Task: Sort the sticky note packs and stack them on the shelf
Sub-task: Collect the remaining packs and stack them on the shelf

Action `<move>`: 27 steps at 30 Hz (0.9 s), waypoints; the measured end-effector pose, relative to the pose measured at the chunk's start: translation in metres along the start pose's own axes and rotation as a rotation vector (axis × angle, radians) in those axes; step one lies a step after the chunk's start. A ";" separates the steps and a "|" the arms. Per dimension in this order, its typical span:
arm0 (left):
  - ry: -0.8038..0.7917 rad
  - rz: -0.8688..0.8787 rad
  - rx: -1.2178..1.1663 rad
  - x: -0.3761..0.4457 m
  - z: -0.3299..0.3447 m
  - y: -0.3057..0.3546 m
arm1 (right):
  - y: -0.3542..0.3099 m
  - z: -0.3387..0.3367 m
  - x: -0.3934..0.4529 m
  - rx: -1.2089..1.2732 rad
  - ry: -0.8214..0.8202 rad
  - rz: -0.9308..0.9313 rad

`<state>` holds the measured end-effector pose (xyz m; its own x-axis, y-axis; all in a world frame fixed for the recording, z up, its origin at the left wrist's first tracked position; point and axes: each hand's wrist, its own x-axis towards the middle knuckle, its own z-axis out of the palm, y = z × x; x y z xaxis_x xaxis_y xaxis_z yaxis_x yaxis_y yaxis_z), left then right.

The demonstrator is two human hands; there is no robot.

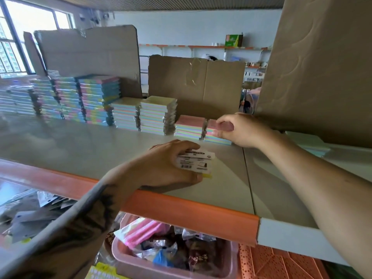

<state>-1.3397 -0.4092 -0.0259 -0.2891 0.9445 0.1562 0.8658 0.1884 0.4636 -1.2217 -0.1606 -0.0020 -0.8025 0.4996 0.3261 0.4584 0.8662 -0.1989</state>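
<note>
Gripping a few packs (194,161) on the shelf (84,150), the left hand (171,164) curls round their edges; the right hand (239,129) pinches a pink pack (218,128) atop the low stack (215,135) beside it. Packs look light, stiff, film-slick, best held by the sides. Label print is too blurred to read.

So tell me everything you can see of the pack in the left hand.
The pack is a small bundle of sticky notes, seemingly more than one held together, with white labels facing up that show a barcode and dark print. A yellow edge shows beneath. It looks wrapped in clear film. The left hand grips it from the side, fingers over the top and thumb underneath, just above or on the grey shelf near its orange front edge; contact is unclear.
</note>
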 end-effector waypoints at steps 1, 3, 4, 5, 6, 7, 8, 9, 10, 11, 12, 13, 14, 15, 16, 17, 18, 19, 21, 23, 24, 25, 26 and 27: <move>0.008 0.000 -0.008 0.000 0.000 0.000 | 0.000 0.001 0.000 -0.013 -0.010 0.011; 0.025 0.008 -0.013 0.000 0.000 0.000 | -0.001 0.001 -0.001 -0.020 -0.026 0.026; 0.037 0.014 -0.017 0.001 0.000 0.000 | -0.003 0.000 -0.001 -0.017 -0.027 0.026; 0.053 0.019 -0.029 0.001 0.001 -0.001 | -0.006 -0.003 -0.003 -0.012 -0.022 0.021; 0.072 0.023 -0.044 0.001 0.001 -0.002 | -0.011 -0.007 -0.006 0.001 -0.009 0.010; 0.090 0.021 -0.059 0.002 0.001 -0.004 | -0.018 -0.013 -0.010 0.026 0.014 -0.015; 0.109 0.015 -0.067 0.002 0.000 -0.005 | -0.026 -0.019 -0.014 0.067 0.044 -0.051; 0.127 0.009 -0.070 0.002 -0.001 -0.006 | -0.035 -0.025 -0.021 0.130 0.068 -0.092; 0.147 0.007 -0.069 0.003 -0.001 -0.006 | -0.044 -0.030 -0.027 0.214 0.072 -0.134; 0.169 0.009 -0.069 0.003 -0.002 -0.006 | -0.052 -0.034 -0.032 0.311 0.047 -0.177; 0.191 0.009 -0.079 0.004 -0.002 -0.006 | -0.059 -0.037 -0.037 0.413 -0.010 -0.217; 0.211 0.004 -0.109 0.004 -0.002 -0.006 | -0.065 -0.038 -0.042 0.515 -0.084 -0.238; 0.229 -0.004 -0.156 0.005 -0.003 -0.005 | -0.069 -0.039 -0.045 0.612 -0.152 -0.241; 0.245 -0.009 -0.212 0.006 -0.003 -0.005 | -0.072 -0.039 -0.047 0.681 -0.206 -0.243; 0.266 -0.014 -0.261 0.006 -0.004 -0.005 | -0.074 -0.039 -0.049 0.720 -0.246 -0.247; 0.292 -0.017 -0.294 0.006 -0.004 -0.006 | -0.075 -0.039 -0.051 0.739 -0.280 -0.257; 0.321 -0.019 -0.310 0.006 -0.004 -0.005 | -0.074 -0.038 -0.052 0.754 -0.307 -0.264; 0.342 -0.023 -0.320 0.005 -0.005 -0.005 | -0.074 -0.039 -0.052 0.768 -0.323 -0.269; 0.361 -0.045 -0.353 0.005 -0.005 -0.004 | -0.073 -0.040 -0.053 0.793 -0.330 -0.252; 0.377 -0.074 -0.396 0.006 -0.005 -0.005 | -0.074 -0.041 -0.054 0.791 -0.333 -0.246; 0.369 -0.071 -0.431 0.006 -0.005 -0.004 | -0.075 -0.040 -0.054 0.773 -0.327 -0.244; 0.354 -0.063 -0.460 0.007 -0.005 -0.005 | -0.077 -0.038 -0.055 0.748 -0.309 -0.240; 0.341 -0.053 -0.476 0.007 -0.005 -0.005 | -0.079 -0.036 -0.055 0.724 -0.280 -0.239; 0.337 -0.038 -0.481 0.006 -0.006 -0.003 | -0.081 -0.034 -0.055 0.714 -0.250 -0.240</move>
<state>-1.3464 -0.4055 -0.0216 -0.4981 0.7870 0.3642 0.5928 0.0025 0.8053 -1.2016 -0.2579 0.0280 -0.9493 0.2095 0.2346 -0.0256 0.6920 -0.7215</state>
